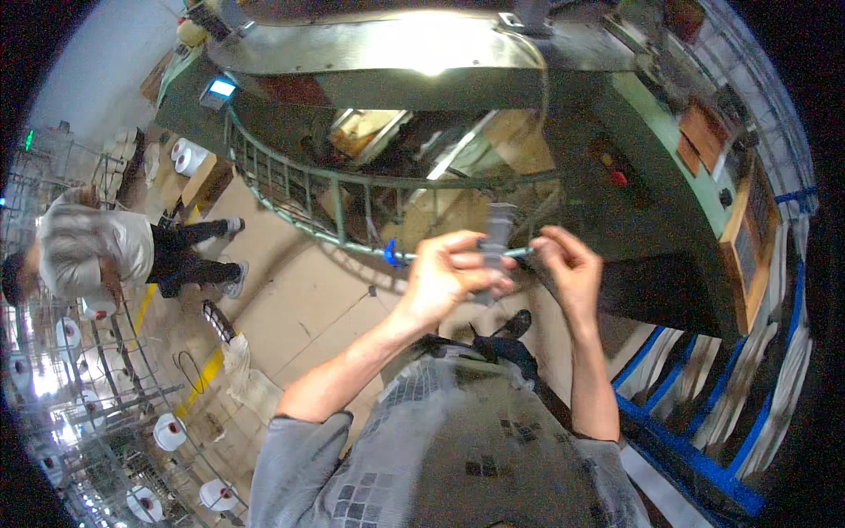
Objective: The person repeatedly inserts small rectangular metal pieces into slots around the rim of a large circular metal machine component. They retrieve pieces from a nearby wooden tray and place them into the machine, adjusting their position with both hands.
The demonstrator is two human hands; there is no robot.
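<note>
We look down from head height at our own two bare hands, raised in front of a large green circular knitting machine point(616, 114). Our left hand point(444, 277) is curled tight around a small grey part point(495, 238), an upright, blocky piece that sticks up above the knuckles. The fingers wrap it fully, so that grip is closed and firm. Our right hand point(568, 264) sits just beside it, thumb and fingertips pinched together on a thin pale-blue piece point(519, 253) that runs across to the grey part. It is blurred, and we cannot tell whether it is a thread, a tube or a small tool.

Both hands hover near the machine's curved green rail point(308, 189), where a small blue clip point(391, 253) shows just left of our left hand.

To do this step well, we judge that the left hand should hold the grey part steady and upright while the right does the fine work. The pinch should stay light and close to the tip of the thin piece, and our elbows should stay tucked in for steadiness. The hands should also stay out of the machine's frame.

At far left, well apart from us, another person point(88, 251) bends over the tan floor point(308, 290). White yarn cones point(169, 431) stand on racks at lower left.
</note>
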